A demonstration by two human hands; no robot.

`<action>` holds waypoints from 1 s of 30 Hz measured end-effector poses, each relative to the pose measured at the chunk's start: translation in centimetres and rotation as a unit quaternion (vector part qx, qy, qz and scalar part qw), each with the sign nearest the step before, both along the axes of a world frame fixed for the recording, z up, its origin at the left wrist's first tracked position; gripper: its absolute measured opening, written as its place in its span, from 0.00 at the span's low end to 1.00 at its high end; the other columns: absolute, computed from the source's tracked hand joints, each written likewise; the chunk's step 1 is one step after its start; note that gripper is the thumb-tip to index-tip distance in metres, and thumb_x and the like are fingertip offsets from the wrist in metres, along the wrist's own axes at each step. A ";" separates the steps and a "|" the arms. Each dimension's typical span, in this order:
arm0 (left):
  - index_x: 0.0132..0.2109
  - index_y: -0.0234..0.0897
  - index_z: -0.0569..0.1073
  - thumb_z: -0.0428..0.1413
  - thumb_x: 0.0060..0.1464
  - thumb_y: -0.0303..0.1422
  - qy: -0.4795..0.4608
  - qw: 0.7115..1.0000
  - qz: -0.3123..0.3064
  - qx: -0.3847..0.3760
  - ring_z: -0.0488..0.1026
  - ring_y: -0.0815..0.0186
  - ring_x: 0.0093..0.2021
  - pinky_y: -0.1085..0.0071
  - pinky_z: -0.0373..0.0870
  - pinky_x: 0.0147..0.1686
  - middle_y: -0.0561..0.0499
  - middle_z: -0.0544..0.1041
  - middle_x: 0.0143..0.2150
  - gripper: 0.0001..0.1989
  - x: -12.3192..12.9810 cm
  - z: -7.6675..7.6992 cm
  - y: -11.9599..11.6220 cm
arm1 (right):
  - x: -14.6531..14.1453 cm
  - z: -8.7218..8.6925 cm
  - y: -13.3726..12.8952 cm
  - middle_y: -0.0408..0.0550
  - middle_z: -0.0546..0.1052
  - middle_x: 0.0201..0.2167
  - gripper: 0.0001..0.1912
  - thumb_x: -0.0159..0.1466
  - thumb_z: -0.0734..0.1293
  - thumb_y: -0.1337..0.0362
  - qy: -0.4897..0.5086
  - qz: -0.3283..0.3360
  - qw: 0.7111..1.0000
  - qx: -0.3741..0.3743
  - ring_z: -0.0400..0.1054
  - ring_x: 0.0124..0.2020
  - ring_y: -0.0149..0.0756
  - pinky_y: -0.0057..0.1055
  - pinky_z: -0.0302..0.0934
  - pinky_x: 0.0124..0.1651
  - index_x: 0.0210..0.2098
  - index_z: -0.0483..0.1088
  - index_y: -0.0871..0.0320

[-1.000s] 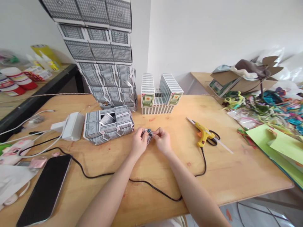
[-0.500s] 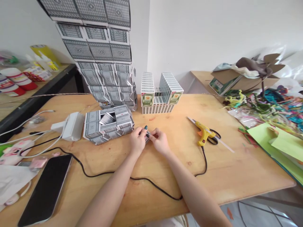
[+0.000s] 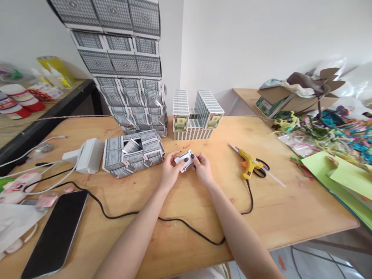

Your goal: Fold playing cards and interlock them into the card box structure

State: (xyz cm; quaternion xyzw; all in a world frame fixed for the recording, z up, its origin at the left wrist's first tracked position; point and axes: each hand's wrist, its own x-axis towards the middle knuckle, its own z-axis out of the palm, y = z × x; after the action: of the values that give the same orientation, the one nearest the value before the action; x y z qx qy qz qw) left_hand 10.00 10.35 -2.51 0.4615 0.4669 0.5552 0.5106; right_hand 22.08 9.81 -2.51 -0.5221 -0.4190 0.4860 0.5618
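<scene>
A white playing card, apparently folded, is held between my two hands above the table. My left hand pinches its left side, thumb on top. On the card's right edge, my right hand closes thumb and fingers. Left of my hands lies a box-like block of patterned grey cards with an opening in its top, where a loose card sits tilted. Behind it rises a tall stack of folded grey-backed cards. Card boxes stand in a U shape beyond my hands.
A yellow glue gun and scissors lie to the right. The gun's black cord crosses beneath my forearms. A phone and white adapter occupy the left. Green paper and craft scraps lie at the right.
My hands have moved slightly apart and turned the card, so its white face now shows between them. Earlier it was mostly hidden by my fingers.
</scene>
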 end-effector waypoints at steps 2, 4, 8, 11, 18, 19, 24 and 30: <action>0.42 0.35 0.68 0.62 0.37 0.32 -0.008 1.000 -0.002 -0.012 0.73 0.65 0.37 0.70 0.69 0.36 0.48 0.75 0.38 0.21 0.0 0.0 0.1 | 0.0 -0.2 0.1 0.35 0.62 0.17 0.16 0.54 0.64 0.50 0.019 -0.001 1.000 -0.009 0.53 0.15 0.24 0.24 0.51 0.19 0.29 0.61 0.57; 0.40 0.34 0.69 0.61 0.38 0.32 -0.015 0.999 0.006 -0.028 0.73 0.64 0.38 0.68 0.70 0.37 0.47 0.76 0.38 0.18 0.0 0.0 0.2 | -0.1 -0.4 0.1 0.34 0.61 0.16 0.17 0.54 0.63 0.49 0.031 0.005 0.999 -0.010 0.53 0.14 0.24 0.24 0.52 0.18 0.29 0.59 0.56; 0.38 0.33 0.72 0.60 0.41 0.35 -0.038 0.997 -0.020 -0.059 0.74 0.62 0.37 0.66 0.71 0.36 0.47 0.77 0.36 0.16 -0.2 0.0 0.2 | 0.0 -0.4 0.1 0.35 0.62 0.18 0.16 0.53 0.65 0.51 0.027 0.002 1.000 0.009 0.54 0.16 0.23 0.23 0.52 0.19 0.30 0.60 0.56; 0.36 0.33 0.73 0.60 0.40 0.34 -0.036 0.996 -0.036 -0.068 0.74 0.63 0.34 0.66 0.71 0.34 0.48 0.78 0.34 0.14 -0.3 0.0 0.2 | 0.3 0.1 0.0 0.37 0.63 0.20 0.15 0.54 0.65 0.55 -0.016 0.012 0.999 0.039 0.55 0.19 0.25 0.23 0.53 0.21 0.38 0.65 0.56; 0.33 0.33 0.73 0.60 0.39 0.32 0.010 0.999 -0.033 -0.033 0.72 0.66 0.30 0.71 0.68 0.31 0.50 0.77 0.30 0.10 -0.2 0.0 0.0 | 0.8 0.4 0.0 0.43 0.72 0.27 0.14 0.53 0.65 0.57 -0.026 0.019 0.999 0.030 0.63 0.25 0.30 0.27 0.58 0.28 0.36 0.71 0.58; 0.33 0.33 0.73 0.59 0.41 0.34 0.003 0.999 -0.020 -0.025 0.72 0.67 0.31 0.71 0.68 0.32 0.50 0.77 0.31 0.11 -0.2 0.1 0.0 | 0.8 0.3 0.0 0.43 0.72 0.25 0.14 0.52 0.66 0.57 -0.016 0.003 1.000 0.018 0.63 0.24 0.29 0.27 0.58 0.26 0.34 0.71 0.59; 0.36 0.34 0.73 0.54 0.48 0.40 -0.066 0.997 -0.047 -0.011 0.72 0.66 0.33 0.70 0.67 0.34 0.49 0.76 0.34 0.13 -0.4 0.2 -0.1 | 0.2 0.2 0.0 0.38 0.67 0.16 0.14 0.50 0.68 0.55 0.054 -0.022 0.998 -0.024 0.55 0.13 0.25 0.25 0.51 0.15 0.29 0.64 0.58; 0.30 0.34 0.74 0.57 0.43 0.35 -0.018 0.999 -0.027 -0.020 0.69 0.68 0.31 0.73 0.64 0.32 0.52 0.75 0.29 0.09 -0.7 -0.3 0.0 | -0.1 0.2 -0.4 0.37 0.69 0.19 0.16 0.50 0.69 0.57 0.143 0.081 0.986 -0.030 0.63 0.14 0.28 0.27 0.59 0.16 0.28 0.57 0.55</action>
State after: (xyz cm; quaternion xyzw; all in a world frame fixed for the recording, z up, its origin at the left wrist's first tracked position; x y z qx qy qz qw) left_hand 9.30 10.38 -2.83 0.4537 0.4556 0.5400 0.5432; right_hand 21.96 9.44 -2.28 -0.4282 -0.3605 0.6116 0.5591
